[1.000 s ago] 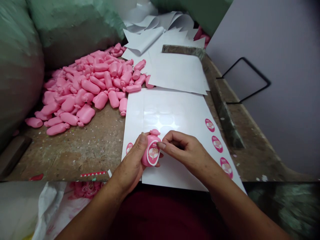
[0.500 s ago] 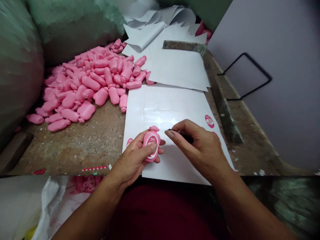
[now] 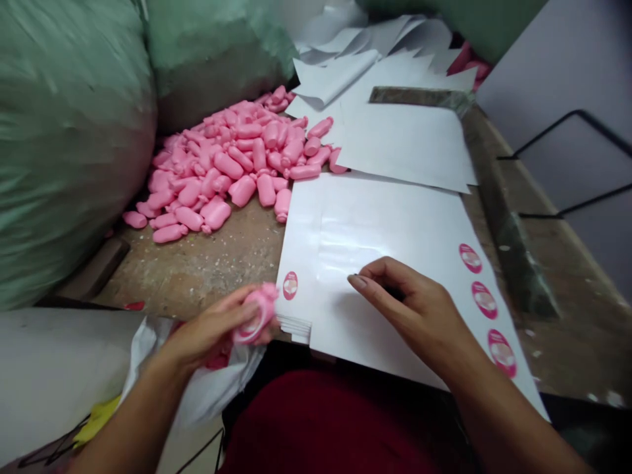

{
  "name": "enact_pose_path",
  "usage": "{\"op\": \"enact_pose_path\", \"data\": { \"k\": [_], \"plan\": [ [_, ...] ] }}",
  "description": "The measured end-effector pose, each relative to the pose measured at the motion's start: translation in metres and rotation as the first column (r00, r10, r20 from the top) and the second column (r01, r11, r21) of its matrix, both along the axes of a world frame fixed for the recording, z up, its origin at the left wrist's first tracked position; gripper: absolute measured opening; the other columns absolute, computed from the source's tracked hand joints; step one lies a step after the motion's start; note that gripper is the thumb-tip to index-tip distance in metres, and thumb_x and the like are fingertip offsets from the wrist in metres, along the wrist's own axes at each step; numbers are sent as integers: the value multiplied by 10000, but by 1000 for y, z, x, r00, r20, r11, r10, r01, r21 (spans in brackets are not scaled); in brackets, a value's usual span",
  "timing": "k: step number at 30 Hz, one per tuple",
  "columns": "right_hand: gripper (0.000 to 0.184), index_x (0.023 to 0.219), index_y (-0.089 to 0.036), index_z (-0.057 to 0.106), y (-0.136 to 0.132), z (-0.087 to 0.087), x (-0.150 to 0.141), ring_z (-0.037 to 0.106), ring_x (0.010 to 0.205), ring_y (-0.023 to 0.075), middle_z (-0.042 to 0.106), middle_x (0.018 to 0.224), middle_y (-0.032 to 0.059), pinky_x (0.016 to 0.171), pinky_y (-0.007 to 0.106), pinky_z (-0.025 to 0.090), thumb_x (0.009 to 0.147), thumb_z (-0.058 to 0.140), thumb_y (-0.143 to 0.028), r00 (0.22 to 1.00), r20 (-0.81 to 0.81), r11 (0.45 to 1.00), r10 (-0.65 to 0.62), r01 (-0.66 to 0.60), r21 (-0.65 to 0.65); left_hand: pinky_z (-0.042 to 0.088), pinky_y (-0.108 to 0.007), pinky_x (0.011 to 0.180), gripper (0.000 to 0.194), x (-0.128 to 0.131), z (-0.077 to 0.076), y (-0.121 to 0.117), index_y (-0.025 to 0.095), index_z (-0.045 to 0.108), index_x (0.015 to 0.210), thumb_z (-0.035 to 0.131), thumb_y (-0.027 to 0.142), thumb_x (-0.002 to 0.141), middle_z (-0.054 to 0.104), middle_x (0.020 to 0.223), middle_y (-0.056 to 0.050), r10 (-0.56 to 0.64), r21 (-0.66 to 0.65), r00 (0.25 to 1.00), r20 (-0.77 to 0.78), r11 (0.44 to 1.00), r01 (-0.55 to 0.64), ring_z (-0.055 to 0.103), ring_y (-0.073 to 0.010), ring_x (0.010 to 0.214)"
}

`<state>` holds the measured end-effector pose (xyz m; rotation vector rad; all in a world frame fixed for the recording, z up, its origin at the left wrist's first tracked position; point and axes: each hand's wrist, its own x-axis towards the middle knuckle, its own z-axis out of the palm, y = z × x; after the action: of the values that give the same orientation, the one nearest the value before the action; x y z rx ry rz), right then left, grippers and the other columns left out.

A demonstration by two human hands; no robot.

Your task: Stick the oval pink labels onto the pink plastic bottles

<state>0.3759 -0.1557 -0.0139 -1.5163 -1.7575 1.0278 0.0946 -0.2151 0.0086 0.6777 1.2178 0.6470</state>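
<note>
My left hand [image 3: 227,326] is closed around a small pink plastic bottle [image 3: 264,309] bearing an oval label, at the table's front edge above a white bag. The bottle is tilted and a little blurred. Over the label sheet [image 3: 375,217], my right hand [image 3: 405,296] keeps thumb and forefinger pinched together. Something dark shows inside its curled fingers, mostly hidden. Pink oval labels remain on the sheet: one label [image 3: 290,286] at the left edge and three along the right, such as the middle label [image 3: 484,300].
A heap of pink bottles [image 3: 217,164] lies left on the worn table [image 3: 232,263], below big green sacks [image 3: 74,145]. White sheets [image 3: 405,138] pile up behind, under a bar [image 3: 419,97]. The open white bag [image 3: 222,388] hangs below the front edge. A black metal frame [image 3: 548,135] stands right.
My left hand has carried the labelled bottle left and down toward the bag, away from my right hand. The view has swung left. My right hand stays pinched above the sheet.
</note>
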Motion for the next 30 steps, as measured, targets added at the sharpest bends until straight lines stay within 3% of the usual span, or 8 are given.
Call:
{"op": "enact_pose_path", "data": {
  "k": [4,7,10,16,24,26,28,30],
  "plan": [
    [396,805,-254,627,4,-11,0,571,577,177,633,652,-11,553,302,431,903,524,-623,993,107,998,57,-57,2,512,-329,951,482,-66,20,-11,268,687,1220,692,532,817,717,1203,-64,-164,34,738,-654,969,245,658,-248,1102],
    [355,853,-278,651,2,-21,-13,618,625,201,672,678,-13,585,311,455,938,496,-585,969,182,984,164,-173,38,531,-339,913,487,-76,21,23,213,644,1276,571,505,892,724,1184,-79,23,176,388,-921,915,364,681,-244,1047],
    [288,887,-288,655,-4,-29,-33,628,648,208,686,690,-15,597,306,461,980,467,-484,928,244,942,281,-316,117,492,-350,963,408,-67,8,83,160,626,1276,481,343,941,682,1246,-122,238,247,79,-968,858,450,640,-247,1113],
    [207,860,-249,630,-8,-30,-37,599,560,189,706,671,-24,592,305,421,989,476,-300,856,410,870,314,-433,238,416,-528,971,415,-55,-20,154,139,623,1266,409,302,951,613,1261,-223,242,148,-125,-962,850,505,537,-392,1195],
    [168,871,-239,627,-1,-14,-22,570,509,173,702,646,-38,584,301,371,973,500,-280,868,453,919,202,-327,218,468,-496,869,417,-52,-7,151,168,611,1189,571,194,774,601,1208,-188,214,123,-116,-970,843,524,571,-400,1103],
    [155,898,-232,629,1,-12,-33,593,542,170,703,652,-36,611,301,373,975,500,-268,879,429,920,211,-327,218,471,-472,883,388,-43,-5,143,160,597,1153,578,222,770,636,1117,-145,343,335,65,-937,831,444,604,-343,1032],
    [127,912,-223,629,5,-14,-45,605,556,170,713,668,-31,644,313,372,961,514,-241,868,443,922,226,-337,192,493,-420,858,420,-30,-7,129,160,569,1167,603,289,769,649,1080,-103,439,546,365,-821,792,272,623,-285,973],
    [108,928,-210,629,10,-18,-54,614,560,171,734,704,-22,679,330,368,950,523,-218,846,481,929,231,-338,148,506,-377,844,466,-18,-14,113,169,573,1186,629,367,769,652,1099,-80,402,595,597,-694,787,162,628,-251,973]
  ]
}}
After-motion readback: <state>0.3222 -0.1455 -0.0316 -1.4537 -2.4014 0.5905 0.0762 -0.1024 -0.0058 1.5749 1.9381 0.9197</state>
